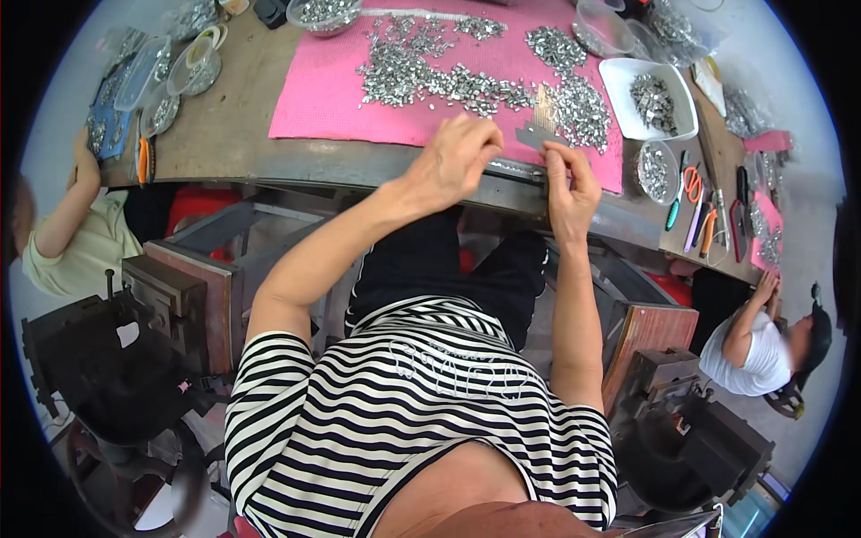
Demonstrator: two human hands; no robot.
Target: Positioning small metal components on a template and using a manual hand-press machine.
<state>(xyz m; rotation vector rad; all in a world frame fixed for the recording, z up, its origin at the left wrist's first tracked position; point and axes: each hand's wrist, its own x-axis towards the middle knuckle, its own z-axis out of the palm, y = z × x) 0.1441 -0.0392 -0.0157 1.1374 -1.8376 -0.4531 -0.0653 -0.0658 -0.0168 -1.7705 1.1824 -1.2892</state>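
Note:
My left hand (448, 160) is over the near edge of the pink mat (314, 108), its fingers curled together in a pinch. Whatever it may hold is too small or hidden to name. Between thumb and fingers, my right hand (574, 190) grips a flat grey metal plate (535, 136) just above the mat. A narrow bar (516, 169) lies along the bench edge between my hands, with small shiny bits on it. Loose heaps of small silver metal pieces (395, 76) spread over the mat beyond my hands, with another pile (583, 112) just past the plate.
On the right are a white tray (610, 76) of metal pieces, a clear tub (657, 172), orange-handled scissors (692, 184) and pliers (708, 229). Orange pliers (143, 160) and clear tubs lie left. Co-workers sit on both sides, near black machines (134, 359).

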